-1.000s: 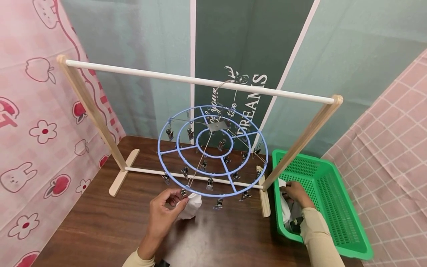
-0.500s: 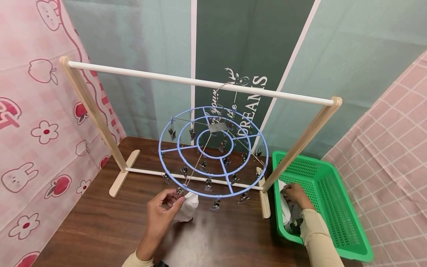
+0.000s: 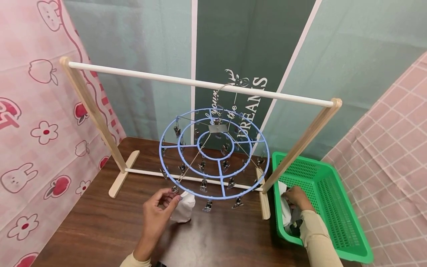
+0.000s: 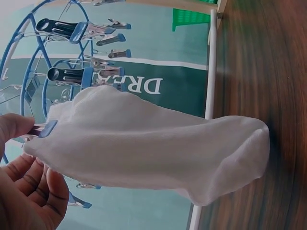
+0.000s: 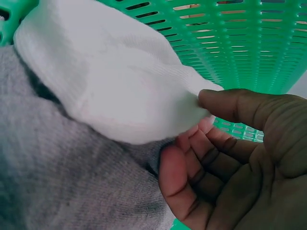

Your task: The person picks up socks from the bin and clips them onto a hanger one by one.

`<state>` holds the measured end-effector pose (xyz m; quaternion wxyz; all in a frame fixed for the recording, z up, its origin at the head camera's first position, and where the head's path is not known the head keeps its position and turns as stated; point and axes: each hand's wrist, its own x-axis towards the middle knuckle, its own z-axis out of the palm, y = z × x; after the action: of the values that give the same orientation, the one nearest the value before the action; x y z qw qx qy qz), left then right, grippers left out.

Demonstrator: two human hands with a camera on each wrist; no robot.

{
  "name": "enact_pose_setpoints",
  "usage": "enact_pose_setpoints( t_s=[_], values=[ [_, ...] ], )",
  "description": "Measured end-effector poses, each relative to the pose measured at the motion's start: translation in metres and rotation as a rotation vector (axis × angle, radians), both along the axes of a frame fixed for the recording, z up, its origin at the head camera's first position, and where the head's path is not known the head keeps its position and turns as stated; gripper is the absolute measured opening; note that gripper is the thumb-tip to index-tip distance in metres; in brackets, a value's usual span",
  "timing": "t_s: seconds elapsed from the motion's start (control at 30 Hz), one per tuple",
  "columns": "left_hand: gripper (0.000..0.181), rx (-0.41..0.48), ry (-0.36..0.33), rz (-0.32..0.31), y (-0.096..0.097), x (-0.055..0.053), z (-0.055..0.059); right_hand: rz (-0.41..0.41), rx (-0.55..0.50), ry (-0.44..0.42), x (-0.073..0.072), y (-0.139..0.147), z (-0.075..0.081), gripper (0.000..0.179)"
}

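Note:
A blue round clip hanger (image 3: 221, 185) with several metal clips hangs from the rack's white top bar. My left hand (image 3: 156, 211), at the near left of its ring, pinches one clip (image 4: 47, 129) between thumb and fingers. From that clip a white sock (image 4: 144, 148) dangles by its cuff, toe toward the table, as the left wrist view shows. Inside the green basket (image 3: 350, 200), my right hand (image 3: 298, 198) pinches the end of another white sock (image 5: 115, 72) between thumb and fingers. Grey fabric (image 5: 72, 167) lies beneath that sock.
The drying rack's wooden posts (image 3: 96, 115) stand on flat feet (image 3: 123, 174), joined by a low white bar (image 3: 146, 172). The basket sits just outside the right post on the brown table (image 3: 83, 222). Curtains surround the table on three sides.
The hanger has turned, its near side swinging left. My left hand has moved slightly left with the clip and hanging sock, while my right hand stays at nearly the same spot in the basket.

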<state>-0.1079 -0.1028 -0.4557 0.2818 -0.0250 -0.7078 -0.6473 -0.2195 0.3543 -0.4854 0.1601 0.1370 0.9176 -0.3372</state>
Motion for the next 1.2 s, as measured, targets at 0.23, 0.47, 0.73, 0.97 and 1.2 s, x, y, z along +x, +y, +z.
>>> enact_pose_setpoints(
  t_s=[0.23,0.47,0.73,0.97,1.2],
  values=[
    [0.021,0.011,0.004,0.025,-0.003,-0.002,-0.002,0.01,0.019,0.016,0.002,0.002,-0.004,0.035],
    [0.023,0.048,0.013,0.015,-0.008,-0.002,-0.004,-0.025,0.065,0.145,0.0,0.006,-0.005,0.042],
    [0.029,-0.064,0.093,0.065,-0.002,0.007,0.024,-0.224,0.108,0.358,0.002,0.004,0.001,0.024],
    [0.034,-0.185,0.169,0.119,-0.001,0.008,0.026,-0.26,0.164,0.445,0.001,0.005,-0.001,0.02],
    [0.028,-0.217,0.207,0.117,-0.005,-0.001,0.014,-0.31,0.152,0.498,0.002,0.004,-0.001,0.015]
  ],
)
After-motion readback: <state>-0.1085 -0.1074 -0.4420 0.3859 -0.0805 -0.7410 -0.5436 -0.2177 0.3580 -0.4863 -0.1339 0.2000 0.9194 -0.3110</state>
